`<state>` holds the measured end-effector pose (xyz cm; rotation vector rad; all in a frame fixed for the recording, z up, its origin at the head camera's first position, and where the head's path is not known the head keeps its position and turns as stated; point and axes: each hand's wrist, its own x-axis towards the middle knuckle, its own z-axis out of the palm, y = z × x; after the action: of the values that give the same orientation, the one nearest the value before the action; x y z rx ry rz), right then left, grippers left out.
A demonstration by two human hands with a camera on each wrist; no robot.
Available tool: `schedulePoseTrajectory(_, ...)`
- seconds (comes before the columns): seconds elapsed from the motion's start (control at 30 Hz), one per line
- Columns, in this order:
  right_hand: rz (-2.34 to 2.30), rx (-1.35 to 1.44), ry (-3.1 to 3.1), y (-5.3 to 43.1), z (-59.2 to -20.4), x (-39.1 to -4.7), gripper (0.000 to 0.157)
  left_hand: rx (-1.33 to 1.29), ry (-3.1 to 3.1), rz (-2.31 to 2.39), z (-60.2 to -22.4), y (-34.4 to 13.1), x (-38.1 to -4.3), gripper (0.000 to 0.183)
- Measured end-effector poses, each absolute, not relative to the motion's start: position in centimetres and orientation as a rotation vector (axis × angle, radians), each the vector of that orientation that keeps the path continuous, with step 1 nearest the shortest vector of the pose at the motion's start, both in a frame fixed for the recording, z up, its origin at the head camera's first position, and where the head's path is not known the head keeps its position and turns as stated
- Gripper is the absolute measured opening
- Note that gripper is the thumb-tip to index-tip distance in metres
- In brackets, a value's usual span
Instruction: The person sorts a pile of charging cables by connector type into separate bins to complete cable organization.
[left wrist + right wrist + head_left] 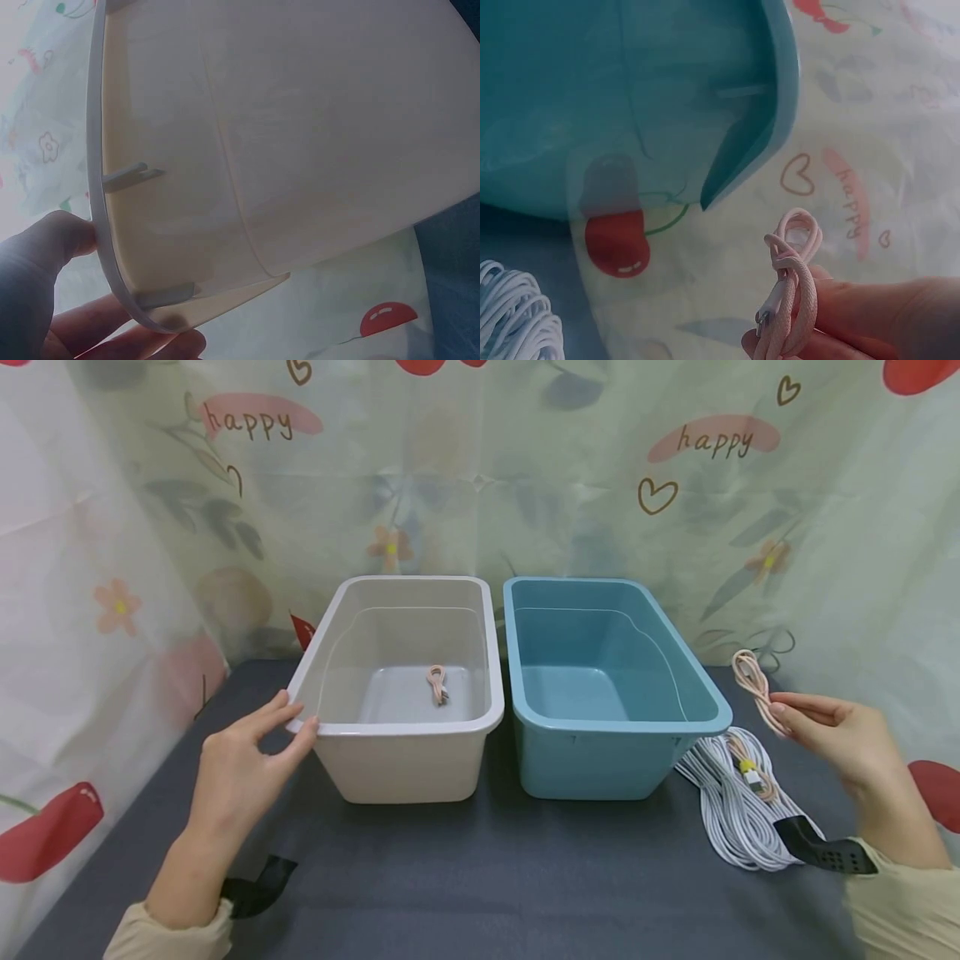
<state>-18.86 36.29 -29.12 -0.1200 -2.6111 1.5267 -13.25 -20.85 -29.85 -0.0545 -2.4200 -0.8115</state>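
A pink braided cable [756, 687], coiled and looped on itself, is pinched between the thumb and fingers of my right hand [851, 739], to the right of the blue bin [618, 727]. The right wrist view shows the cable [793, 292] up close, with a metal plug end beside its coil. With my left hand [238, 764] I hold the front left corner of the beige bin [408, 768], thumb and fingers at its rim. That rim [96, 172] fills the left side of the left wrist view. Another pink cable [437, 683] lies on the beige bin's floor.
White coiled cables [738, 827] lie on the dark tabletop [495, 893] right of the blue bin, with a pinkish cable [763, 768] and yellow tie on top. A patterned curtain [480, 502] hangs behind and at the sides. Both bins stand side by side.
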Motion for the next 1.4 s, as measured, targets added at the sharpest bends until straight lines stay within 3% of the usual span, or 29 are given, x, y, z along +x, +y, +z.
schedulePoseTrajectory(0.87, 1.463, 0.019, -2.578, 33.1, -25.3, -19.7, 0.023, -0.058, -2.418, -0.823, -29.8, -20.8, -13.3, 0.035)
schedulePoseTrajectory(1.3, 1.309, 0.086, -2.628, 30.1, -23.5, -20.4, 0.014, -0.044, -2.439, -0.834, -29.8, -21.0, -13.2, 0.036)
schedulePoseTrajectory(1.4, 1.273, 0.083, -2.661, 29.2, -22.8, -20.7, 0.02, -0.047, -2.432, -0.831, -29.9, -20.9, -13.3, 0.035)
